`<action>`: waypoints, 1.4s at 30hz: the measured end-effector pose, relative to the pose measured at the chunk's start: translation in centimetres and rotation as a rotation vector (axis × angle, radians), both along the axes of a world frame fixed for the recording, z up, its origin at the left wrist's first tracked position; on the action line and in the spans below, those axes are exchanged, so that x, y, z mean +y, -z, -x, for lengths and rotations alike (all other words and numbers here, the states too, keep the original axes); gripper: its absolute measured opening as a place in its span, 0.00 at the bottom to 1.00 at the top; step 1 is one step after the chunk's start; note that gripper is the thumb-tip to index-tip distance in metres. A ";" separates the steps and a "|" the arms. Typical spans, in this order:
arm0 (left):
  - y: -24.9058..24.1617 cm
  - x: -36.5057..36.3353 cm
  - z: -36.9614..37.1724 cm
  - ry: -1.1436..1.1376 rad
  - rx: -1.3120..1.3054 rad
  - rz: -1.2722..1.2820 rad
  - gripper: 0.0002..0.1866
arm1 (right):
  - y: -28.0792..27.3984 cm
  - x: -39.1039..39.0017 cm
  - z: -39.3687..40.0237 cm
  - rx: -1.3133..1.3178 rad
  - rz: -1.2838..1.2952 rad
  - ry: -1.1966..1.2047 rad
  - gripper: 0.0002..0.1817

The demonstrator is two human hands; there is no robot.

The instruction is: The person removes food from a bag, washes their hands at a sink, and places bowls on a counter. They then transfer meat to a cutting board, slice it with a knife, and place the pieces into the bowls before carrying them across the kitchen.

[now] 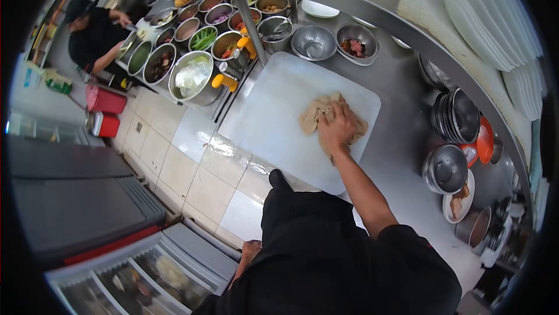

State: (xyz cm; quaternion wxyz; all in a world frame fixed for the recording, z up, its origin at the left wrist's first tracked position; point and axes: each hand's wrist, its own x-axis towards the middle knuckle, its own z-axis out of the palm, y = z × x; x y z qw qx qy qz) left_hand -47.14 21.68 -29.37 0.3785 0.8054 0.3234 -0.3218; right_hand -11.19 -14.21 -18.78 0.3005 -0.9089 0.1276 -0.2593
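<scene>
A crumpled beige cloth (314, 118) lies bunched on the white cutting board (268, 111). My right hand (339, 126) presses down on it, fingers bent over and gripping the folds, and part of the cloth bulges out past the far side of the hand. Low beside my body hangs my left hand (251, 251), near the edge of the glass-topped fridge. Its fingers are mostly hidden, so what it holds, if anything, does not show.
Metal bowls of ingredients (204, 38) crowd the counter at the far left, with orange-capped bottles (225, 82) near the board. Behind the board sit a metal bowl (313, 43) and a bowl of meat (356, 44). Stacked bowls (455, 116) stand right. A co-worker (96, 38) works far left.
</scene>
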 end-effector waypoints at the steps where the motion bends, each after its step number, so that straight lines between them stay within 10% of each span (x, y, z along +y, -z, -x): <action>1: -0.8 1.1 -1.6 -0.100 0.054 0.090 0.12 | 0.1 1.9 -1.2 0.009 0.007 0.028 0.23; 5: 2.1 8.6 -6.7 -0.536 0.160 0.397 0.14 | 0.2 10.7 -6.4 -0.133 -0.184 0.056 0.18; 9: 0.4 12.5 -13.2 -0.488 0.078 0.278 0.16 | -0.2 18.8 -7.2 -0.205 -0.258 -0.159 0.11; 15: 2.1 15.5 -18.1 -0.230 0.217 0.329 0.18 | -0.8 17.4 -0.1 -0.066 -0.140 -0.403 0.08; 16: 2.1 15.7 -18.8 0.085 0.211 0.270 0.17 | -1.5 16.0 2.0 0.074 -0.049 -0.399 0.11; 17: 2.4 15.7 -19.6 0.395 0.191 0.207 0.16 | -0.7 14.4 4.0 0.090 -0.060 -0.324 0.13; 25: 4.6 13.2 -23.0 0.328 0.109 0.306 0.17 | -2.4 -4.1 18.7 0.233 0.296 0.334 0.17; 28: 5.1 13.5 -23.6 0.444 -0.039 0.409 0.18 | -3.7 -9.6 24.3 0.669 0.260 0.724 0.22; 37: -1.2 12.0 -25.2 0.528 0.021 0.239 0.18 | -6.8 -12.6 22.1 0.060 0.354 0.646 0.18; 40: -1.4 11.2 -25.9 0.543 -0.038 0.288 0.16 | -14.2 -12.2 17.6 -0.203 0.206 0.605 0.08; 41: -6.7 7.7 -26.3 0.205 0.015 0.353 0.15 | -16.9 -12.5 16.3 -0.310 -0.008 0.597 0.07; 42: -8.6 6.5 -27.3 0.307 0.020 0.358 0.14 | -20.1 -12.9 15.4 -0.315 0.315 0.589 0.08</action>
